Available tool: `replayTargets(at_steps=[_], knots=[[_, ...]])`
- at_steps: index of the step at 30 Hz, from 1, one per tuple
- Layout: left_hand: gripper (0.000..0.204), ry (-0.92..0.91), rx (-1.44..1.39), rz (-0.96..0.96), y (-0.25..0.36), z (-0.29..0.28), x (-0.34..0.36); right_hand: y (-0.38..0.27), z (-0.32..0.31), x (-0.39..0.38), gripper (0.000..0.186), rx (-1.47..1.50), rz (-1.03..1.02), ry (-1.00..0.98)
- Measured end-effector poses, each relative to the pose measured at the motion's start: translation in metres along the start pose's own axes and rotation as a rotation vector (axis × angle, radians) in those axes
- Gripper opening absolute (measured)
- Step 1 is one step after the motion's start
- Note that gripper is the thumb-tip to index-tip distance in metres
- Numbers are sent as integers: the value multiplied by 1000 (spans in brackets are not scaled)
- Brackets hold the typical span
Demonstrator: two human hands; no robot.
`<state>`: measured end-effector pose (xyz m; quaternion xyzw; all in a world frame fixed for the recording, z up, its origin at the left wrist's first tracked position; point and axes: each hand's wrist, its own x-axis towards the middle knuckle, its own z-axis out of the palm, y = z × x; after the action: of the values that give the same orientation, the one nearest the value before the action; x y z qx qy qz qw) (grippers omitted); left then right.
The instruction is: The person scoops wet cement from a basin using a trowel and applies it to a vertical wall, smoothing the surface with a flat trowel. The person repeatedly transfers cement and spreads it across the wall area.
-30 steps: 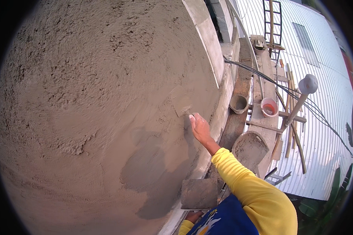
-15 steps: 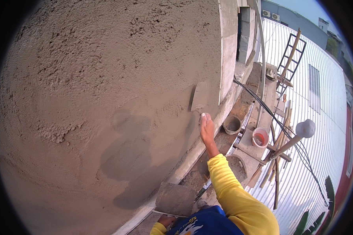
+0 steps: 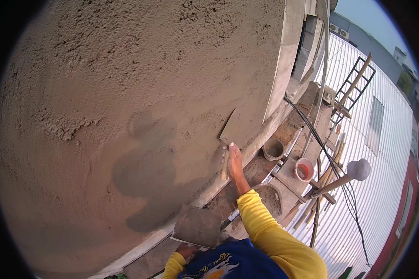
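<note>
My right hand (image 3: pixel 236 162) is closed around the handle of a plastering trowel (image 3: pixel 230 127). The trowel's blade lies against the wet grey-brown plaster wall (image 3: pixel 186 107), close to the pale ledge at its foot. Low in the picture, my left hand (image 3: pixel 187 251) grips the near edge of a flat square plasterer's hawk (image 3: pixel 198 226) stained with mortar. Its fingers are partly hidden under the board. Smoothed plaster surrounds the trowel, while coarse, pitted plaster covers the upper wall.
Beside the wall runs a plank scaffold (image 3: pixel 288 179) bearing a grey bucket (image 3: pixel 273 149), a pinkish bucket (image 3: pixel 303 169) and a mortar tub (image 3: pixel 268 200). Black cables (image 3: pixel 323 146) cross it. A capped post (image 3: pixel 358 169) juts out over the corrugated metal roof (image 3: pixel 386 181).
My right hand has drawn the trowel slightly down and to the left along the wall, and its blade is more slanted. The view has tilted; my left hand keeps the hawk low.
</note>
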<state>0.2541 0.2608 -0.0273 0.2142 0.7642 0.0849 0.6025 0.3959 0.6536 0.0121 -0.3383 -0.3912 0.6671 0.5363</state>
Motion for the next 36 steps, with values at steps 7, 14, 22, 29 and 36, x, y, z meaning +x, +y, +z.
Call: replayTargets(at_steps=[7, 14, 22, 29, 36], knots=[[74, 98, 122, 175, -29, -5, 35, 13, 97, -106, 40, -486, -130, -199], [78, 45, 111, 176, -40, -15, 26, 12, 102, -125, 30, -999, -687, -144], [50, 46, 54, 206, -26, -15, 3, -6, -4, -42, 47, -885, -244, 289], [59, -41, -36, 246, -36, -17, 46, -16, -87, -201, 54, -1259, 48, -82], [50, 77, 92, 518, -17, -12, 47, -29, -83, -283, 42, -1482, 112, -228]])
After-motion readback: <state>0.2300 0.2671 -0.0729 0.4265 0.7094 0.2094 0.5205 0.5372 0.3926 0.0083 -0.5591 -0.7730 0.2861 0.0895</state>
